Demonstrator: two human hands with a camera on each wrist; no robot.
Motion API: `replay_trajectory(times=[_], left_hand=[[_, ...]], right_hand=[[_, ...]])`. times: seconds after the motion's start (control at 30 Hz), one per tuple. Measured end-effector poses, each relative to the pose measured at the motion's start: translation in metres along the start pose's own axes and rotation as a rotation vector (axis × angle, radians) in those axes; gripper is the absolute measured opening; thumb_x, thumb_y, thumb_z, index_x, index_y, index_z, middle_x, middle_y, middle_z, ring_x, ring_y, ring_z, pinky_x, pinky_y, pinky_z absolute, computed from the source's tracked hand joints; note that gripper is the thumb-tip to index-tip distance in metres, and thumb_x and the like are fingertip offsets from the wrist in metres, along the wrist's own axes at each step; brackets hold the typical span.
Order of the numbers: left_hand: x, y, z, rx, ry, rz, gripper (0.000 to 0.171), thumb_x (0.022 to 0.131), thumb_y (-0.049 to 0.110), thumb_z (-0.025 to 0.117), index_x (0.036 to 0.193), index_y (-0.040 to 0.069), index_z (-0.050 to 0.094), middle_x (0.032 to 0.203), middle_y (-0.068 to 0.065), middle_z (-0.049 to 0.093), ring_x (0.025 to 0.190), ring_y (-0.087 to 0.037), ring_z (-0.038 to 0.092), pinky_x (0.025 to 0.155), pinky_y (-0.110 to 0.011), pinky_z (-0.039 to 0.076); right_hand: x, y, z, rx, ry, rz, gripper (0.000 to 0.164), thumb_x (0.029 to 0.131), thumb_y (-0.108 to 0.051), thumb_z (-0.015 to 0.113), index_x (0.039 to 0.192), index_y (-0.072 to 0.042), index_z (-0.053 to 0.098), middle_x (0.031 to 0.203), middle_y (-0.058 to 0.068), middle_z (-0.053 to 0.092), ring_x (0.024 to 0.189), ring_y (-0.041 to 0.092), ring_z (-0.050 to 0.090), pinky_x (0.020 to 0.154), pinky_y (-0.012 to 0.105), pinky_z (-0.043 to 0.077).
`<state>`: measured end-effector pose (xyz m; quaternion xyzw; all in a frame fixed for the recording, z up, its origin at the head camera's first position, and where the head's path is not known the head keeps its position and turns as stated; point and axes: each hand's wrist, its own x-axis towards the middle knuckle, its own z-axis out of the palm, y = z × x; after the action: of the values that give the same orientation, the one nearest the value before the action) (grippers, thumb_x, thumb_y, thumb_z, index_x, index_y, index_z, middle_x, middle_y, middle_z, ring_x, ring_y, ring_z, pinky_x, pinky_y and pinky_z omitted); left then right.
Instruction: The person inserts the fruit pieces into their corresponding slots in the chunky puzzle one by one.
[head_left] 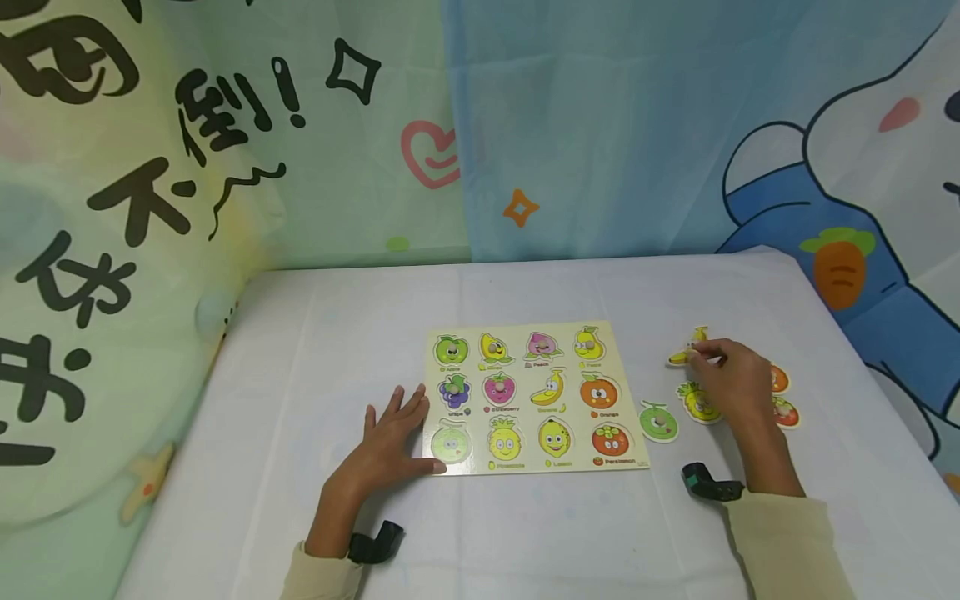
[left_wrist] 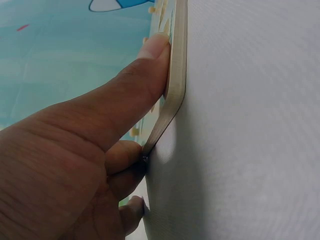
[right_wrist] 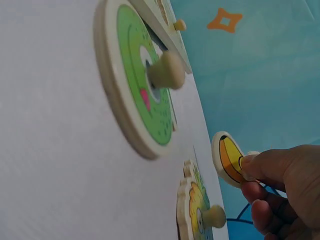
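My right hand (head_left: 731, 383) pinches a yellow banana puzzle piece (head_left: 679, 357) between thumb and fingers, at the right side of the table. In the right wrist view, the wooden banana piece (right_wrist: 226, 159) is raised off the cloth. Below that hand lie a pineapple piece (head_left: 698, 405) and a round green melon piece (head_left: 658, 423), both with wooden knobs. My left hand (head_left: 382, 450) rests at the lower left corner of the fruit puzzle board (head_left: 564, 330). In the left wrist view, the thumb (left_wrist: 154, 47) presses against the board's face, and the other fingers touch its side.
An orange piece (head_left: 780, 379) and a red persimmon piece (head_left: 786, 412) lie partly behind the right hand. Several knobbed fruit pieces sit in the board's upper rows. White cloth (head_left: 315, 350) covers the table, and printed curtains (head_left: 585, 125) hang behind and at the left.
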<state>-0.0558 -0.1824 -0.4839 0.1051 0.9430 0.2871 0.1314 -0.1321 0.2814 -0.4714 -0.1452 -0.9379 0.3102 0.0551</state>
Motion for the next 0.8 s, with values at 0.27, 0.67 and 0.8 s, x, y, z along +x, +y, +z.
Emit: replay_trajectory(times=[0.27,0.67,0.8], left_hand=[[0.000,0.000,0.001,0.004,0.001,-0.003,0.102,0.067,0.037,0.089,0.151,0.010,0.036,0.159,0.003,0.021,0.148,-0.024,0.003,0.113,-0.058,-0.005],[-0.001,0.001,0.000,0.001,0.000,-0.013,0.103,0.067,0.036,0.089,0.150,0.010,0.036,0.159,0.004,0.020,0.148,-0.023,0.002,0.113,-0.058,-0.006],[-0.001,0.002,-0.001,0.003,0.001,-0.008,0.102,0.067,0.037,0.089,0.150,0.010,0.036,0.159,0.004,0.020,0.148,-0.023,0.002,0.113,-0.057,-0.006]], right_hand=[[-0.006,-0.011,0.010,0.045,-0.014,-0.109,0.028,0.095,-0.021,0.063,0.111,0.002,0.068,0.098,0.016,0.063,0.084,0.026,0.051,0.067,0.032,0.043],[-0.020,-0.047,0.035,0.126,-0.162,-0.196,0.019,0.091,-0.019,0.068,0.103,-0.004,0.072,0.093,0.010,0.066,0.081,0.024,0.051,0.067,0.034,0.043],[-0.023,-0.058,0.044,0.154,-0.224,-0.231,0.019,0.091,-0.022,0.070,0.101,-0.006,0.072,0.090,0.007,0.065,0.080,0.023,0.051,0.065,0.033,0.044]])
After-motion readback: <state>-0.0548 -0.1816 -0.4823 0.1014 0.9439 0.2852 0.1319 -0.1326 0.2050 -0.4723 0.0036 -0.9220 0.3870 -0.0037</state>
